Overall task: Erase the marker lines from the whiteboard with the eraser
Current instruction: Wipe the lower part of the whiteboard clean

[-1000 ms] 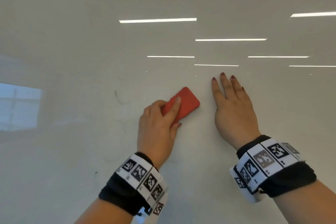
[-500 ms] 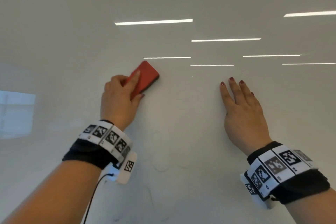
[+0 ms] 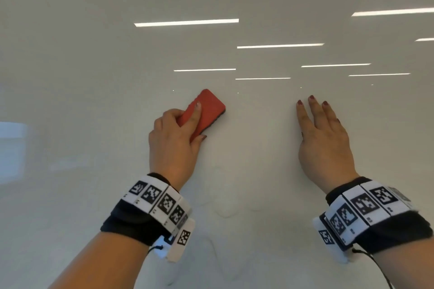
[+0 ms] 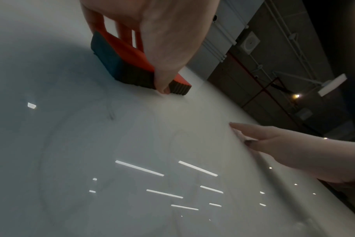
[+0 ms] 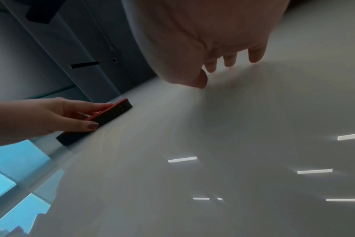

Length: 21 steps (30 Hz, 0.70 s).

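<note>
A red eraser (image 3: pixel 210 107) with a dark felt underside lies flat on the glossy whiteboard (image 3: pixel 94 77). My left hand (image 3: pixel 187 124) grips it, the index finger along its red top and the thumb on its near edge. The left wrist view shows the eraser (image 4: pixel 120 61) held under my left hand (image 4: pixel 162 32), felt against the board. A faint dark smudge (image 4: pixel 110 115) remains on the board near it. To the right of the eraser, my right hand (image 3: pixel 321 129) presses flat on the board with straight fingers. The right wrist view shows the eraser (image 5: pixel 109 115) at the left.
Ceiling light strips (image 3: pixel 186 23) reflect off the board, and a window reflection (image 3: pixel 11 148) shows at the left. Faint curved wipe traces (image 3: pixel 225 213) show lower on the board between my wrists. A dark wall with pipes (image 4: pixel 274 64) lies beyond the board's edge.
My left hand swept the eraser up and to the left, then back to the right and slightly down. The right hand stayed flat on the board.
</note>
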### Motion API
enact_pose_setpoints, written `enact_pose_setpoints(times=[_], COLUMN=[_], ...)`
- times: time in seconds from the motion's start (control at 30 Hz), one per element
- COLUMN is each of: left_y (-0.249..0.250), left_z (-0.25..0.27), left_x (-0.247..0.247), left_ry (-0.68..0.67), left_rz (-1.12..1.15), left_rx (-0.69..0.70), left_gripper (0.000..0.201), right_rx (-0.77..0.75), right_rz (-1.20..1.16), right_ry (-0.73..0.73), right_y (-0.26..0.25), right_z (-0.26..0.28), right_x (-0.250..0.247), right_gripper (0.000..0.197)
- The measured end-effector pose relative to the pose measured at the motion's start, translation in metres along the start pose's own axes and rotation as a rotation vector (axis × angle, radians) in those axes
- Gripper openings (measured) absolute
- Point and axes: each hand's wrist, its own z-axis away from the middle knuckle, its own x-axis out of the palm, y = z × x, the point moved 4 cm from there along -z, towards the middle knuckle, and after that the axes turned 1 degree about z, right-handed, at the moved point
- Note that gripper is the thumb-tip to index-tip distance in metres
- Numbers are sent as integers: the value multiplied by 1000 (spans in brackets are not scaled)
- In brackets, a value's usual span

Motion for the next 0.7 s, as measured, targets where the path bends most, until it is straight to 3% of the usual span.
enact_pose_setpoints(times=[0.13, 0.23, 0.37, 0.57, 0.7], left_y=[20, 31, 23, -31, -62], left_z=[31, 57, 53, -9, -15], left_x=[9, 16, 11, -15, -24], left_ry=[-41, -90, -85, -21, -8], left_rz=[36, 32, -5, -21, -26], left_rx=[51, 102, 154, -7, -96], left_gripper=[64, 66, 65, 63, 65], right_rx=[-65, -72, -71, -70, -81], right_rz=[-13, -33, -12, 3, 11], right_ry=[50, 24, 8, -19, -32], right_y=[-21, -30, -28, -26, -24], right_z=[20, 33, 35, 35, 34], right_x=[8, 18, 21, 20, 19], right_gripper=[78, 67, 60, 59, 59])
